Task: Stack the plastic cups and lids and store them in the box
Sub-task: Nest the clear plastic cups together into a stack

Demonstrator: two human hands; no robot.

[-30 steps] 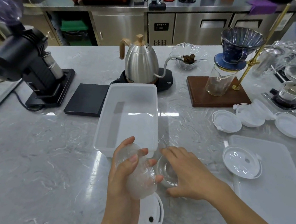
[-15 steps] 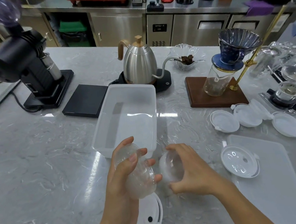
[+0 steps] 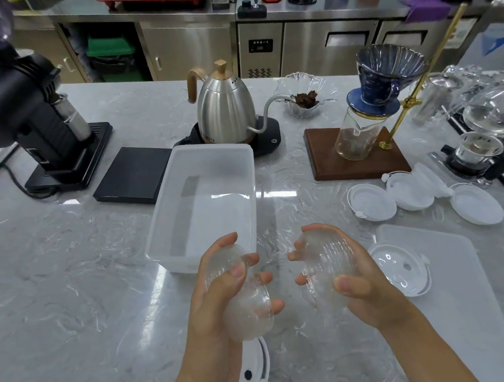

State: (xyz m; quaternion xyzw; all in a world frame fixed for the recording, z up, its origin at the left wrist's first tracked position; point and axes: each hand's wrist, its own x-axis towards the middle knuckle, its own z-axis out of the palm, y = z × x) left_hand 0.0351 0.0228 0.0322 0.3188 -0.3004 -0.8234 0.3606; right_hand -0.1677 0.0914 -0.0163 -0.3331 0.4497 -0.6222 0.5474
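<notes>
Two cups: one clear ribbed plastic cup in each of my hands, both held above the bench near its front edge, apart from each other.
Left hand (image 3: 224, 298): fingers and thumb curled round the left cup (image 3: 242, 299); cup tilted, lying across my palm.
Right hand (image 3: 355, 285): fingers and thumb wrapped round the right cup (image 3: 326, 273); cup tilted, its mouth turned toward the left one.
Box (image 3: 167, 223): translucent white storage box, open, mid-bench, just behind my left hand; nothing visible inside.
Box lid (image 3: 469, 287): flat translucent sheet at the right front of the bench.
Lid on box lid (image 3: 401, 268): one white round cup lid resting on the box lid's left edge, just right of my right hand.
Lid cluster (image 3: 423, 192): several white cup lids behind the box lid, toward the right edge, some overlapping; exact count uncertain.
Lid under wrist (image 3: 253, 375): white cup lid at the front edge, partly hidden by my left forearm.
Kettle (image 3: 224, 107): steel gooseneck kettle on its black base, behind the box.
Scale (image 3: 133, 174): flat black slab, left of the box.
Grinder (image 3: 31, 119): black, toward the back left.
Dripper stand (image 3: 358, 156): wooden base with glass carafe and blue dripper, back right.
</notes>
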